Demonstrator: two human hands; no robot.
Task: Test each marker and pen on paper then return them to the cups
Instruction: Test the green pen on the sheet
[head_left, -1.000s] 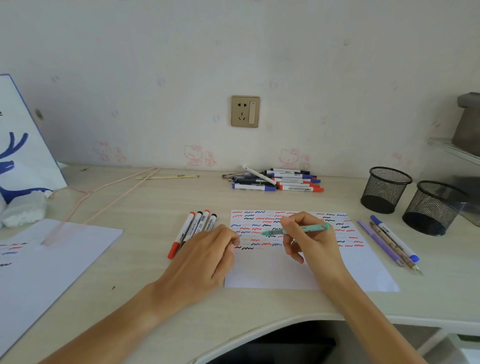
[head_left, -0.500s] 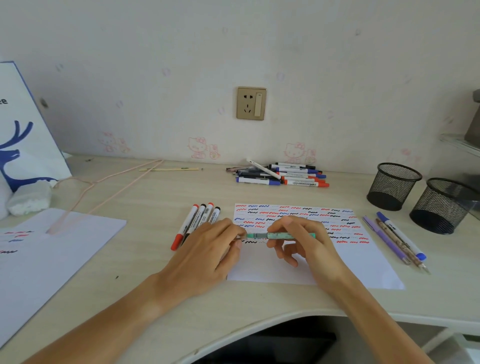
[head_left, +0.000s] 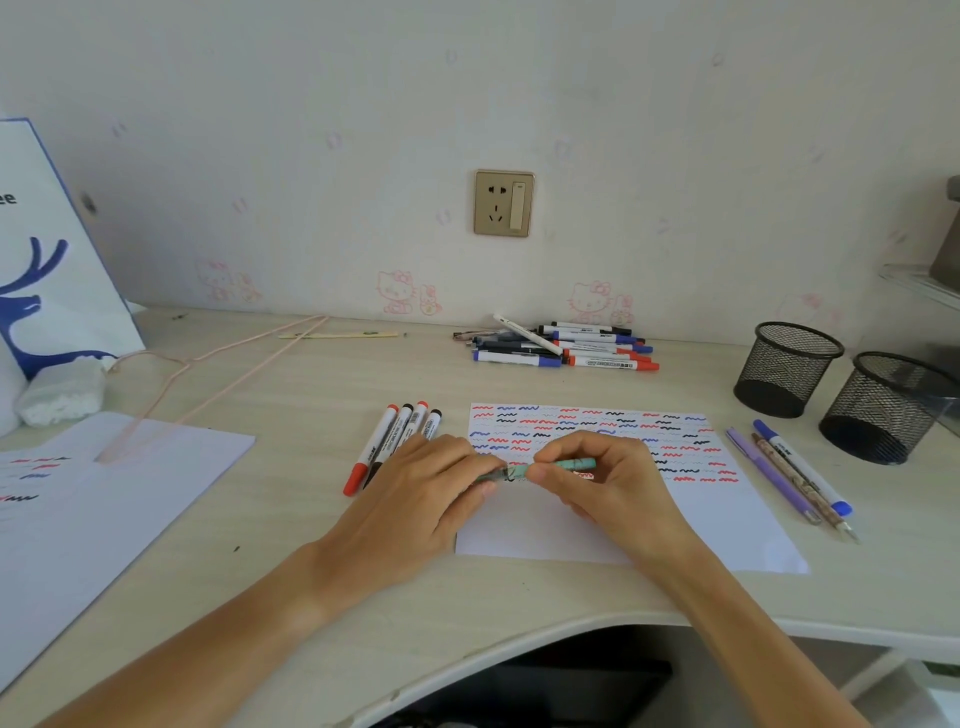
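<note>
Hands meet over the sheet (head_left: 623, 525) at mid-desk: the left hand (head_left: 415, 499) and the right hand (head_left: 608, 483) both pinch one green pen (head_left: 558, 464), which lies level just above the paper. The left fingertips grip its left end, and the right thumb and fingers curl round its middle, so both grips are narrow and closed on the pen. Whether a cap is on or off cannot be told.

The sheet's upper half is covered with rows of red, blue and black squiggles; its lower half is bare.

Two black mesh cups (head_left: 787, 370) (head_left: 885, 410) stand upright at the right rear of the desk (head_left: 291, 582), just beside each other. No pen or marker shows inside either; only their dark bottoms are seen through the mesh.

Four markers (head_left: 392, 444) lie side by side left of the sheet, partly under the left hand, with red and black caps. Three more pens (head_left: 795, 475) lie in a row right of the sheet, in front of the cups: a purple one, a patterned one and a white one with blue ends. A pile of markers (head_left: 566, 345) lies by the wall behind the sheet.

A second sheet (head_left: 78, 519) with a few marks lies at the left.
</note>
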